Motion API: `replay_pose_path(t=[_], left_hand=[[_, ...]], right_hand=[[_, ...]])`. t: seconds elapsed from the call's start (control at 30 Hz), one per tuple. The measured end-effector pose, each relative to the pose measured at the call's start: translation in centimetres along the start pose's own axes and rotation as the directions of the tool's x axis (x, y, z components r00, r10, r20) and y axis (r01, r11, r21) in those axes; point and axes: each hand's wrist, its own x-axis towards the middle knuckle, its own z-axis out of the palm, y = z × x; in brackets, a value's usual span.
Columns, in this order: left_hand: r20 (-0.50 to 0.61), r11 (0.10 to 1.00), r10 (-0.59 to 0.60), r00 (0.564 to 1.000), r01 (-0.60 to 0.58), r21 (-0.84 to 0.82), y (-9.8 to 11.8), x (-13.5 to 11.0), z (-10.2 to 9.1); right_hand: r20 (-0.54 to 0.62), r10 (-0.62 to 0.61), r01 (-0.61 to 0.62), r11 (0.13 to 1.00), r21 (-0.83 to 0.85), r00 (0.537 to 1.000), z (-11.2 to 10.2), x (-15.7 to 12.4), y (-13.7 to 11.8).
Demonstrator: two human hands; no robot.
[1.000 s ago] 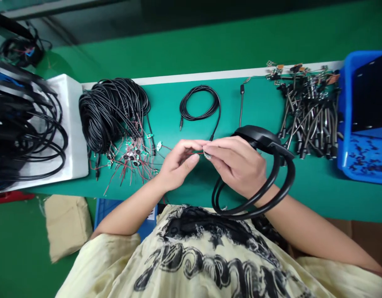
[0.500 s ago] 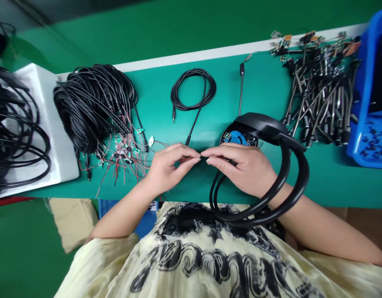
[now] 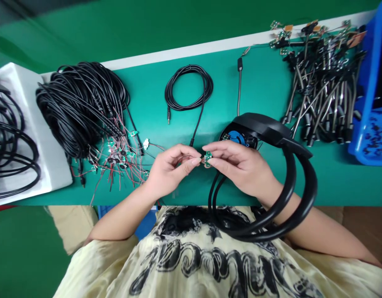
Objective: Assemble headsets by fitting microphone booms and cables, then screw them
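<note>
Head view: a small green circuit board point(image 3: 207, 159) is pinched between the thumb and fingertips of the right hand point(image 3: 240, 169), just above the green bench. Its thin red wire point(image 3: 189, 158) runs level leftward into the closed fingers of the left hand point(image 3: 172, 171). A black headset point(image 3: 262, 128) loops around the right wrist, its open earcup point(image 3: 237, 138) just beyond the hand.
</note>
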Motion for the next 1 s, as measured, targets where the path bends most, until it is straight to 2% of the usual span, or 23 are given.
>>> replay_pose_path(t=[0.03,0.1,0.17,0.3,0.5,0.63,0.73,0.87,1.0], left_hand=[[-0.014,0.984,0.087,0.996,-0.084,0.160,0.1,0.0,-0.1],[0.030,0.855,0.264,0.964,-0.249,0.454,0.2,0.0,-0.3],[0.110,0.739,0.337,0.935,-0.335,0.584,0.3,0.2,-0.5],[0.138,0.761,0.323,0.936,-0.344,0.550,0.1,0.7,-0.5],[0.124,0.746,0.398,0.909,-0.399,0.532,0.2,0.8,0.7],[0.100,0.765,0.405,0.909,-0.397,0.507,0.2,0.8,1.3],[0.089,0.767,0.408,0.909,-0.394,0.507,0.1,0.8,1.6],[0.120,0.730,0.439,0.890,-0.432,0.530,0.0,0.8,1.8],[0.171,0.704,0.444,0.879,-0.461,0.540,0.0,0.6,2.1]], right_hand=[[0.003,0.014,-0.014,1.000,-0.013,1.000,-0.1,0.0,0.1],[0.009,0.032,-0.032,0.998,-0.050,0.999,-0.4,0.0,0.2],[0.017,0.039,-0.037,0.994,-0.101,0.999,-0.6,-0.1,0.3],[0.002,0.016,-0.015,0.983,-0.182,1.000,-0.8,-0.5,0.2],[-0.018,-0.046,0.041,0.980,-0.192,0.999,-0.9,-0.7,0.3],[0.002,-0.133,0.128,0.954,-0.270,0.991,-1.1,-1.0,0.5],[-0.004,-0.141,0.134,0.950,-0.283,0.990,-1.2,-1.3,0.5],[-0.045,-0.080,0.071,0.983,-0.169,0.996,-0.9,-1.2,0.9],[-0.020,-0.045,0.045,0.999,-0.012,0.999,-0.6,-0.7,1.6]])
